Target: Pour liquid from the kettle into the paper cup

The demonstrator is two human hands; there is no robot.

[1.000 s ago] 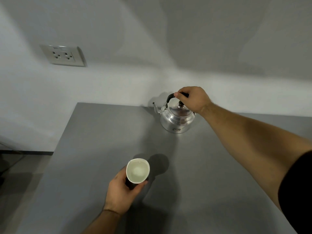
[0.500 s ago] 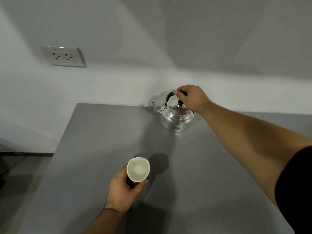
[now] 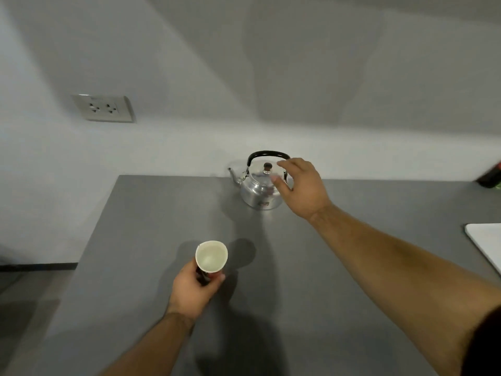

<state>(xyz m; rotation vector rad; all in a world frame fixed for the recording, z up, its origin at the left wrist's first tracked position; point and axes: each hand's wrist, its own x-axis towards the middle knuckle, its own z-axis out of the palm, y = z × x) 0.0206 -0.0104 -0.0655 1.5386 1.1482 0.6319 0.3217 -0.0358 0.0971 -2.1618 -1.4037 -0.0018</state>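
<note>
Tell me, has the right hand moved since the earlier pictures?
Yes. The right hand has let go of the kettle handle and now sits open, lower and rightward of it.

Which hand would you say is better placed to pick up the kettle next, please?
The right hand: it hovers open beside the kettle, near its black handle. The left hand is holding the paper cup.

Kettle (image 3: 259,189) behind paper cup (image 3: 211,257) on table (image 3: 135,240)

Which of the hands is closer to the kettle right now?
Right. The right hand is open right beside the kettle, fingers near its lid and handle. The left hand is well toward the near side of the table, holding the paper cup.
</note>
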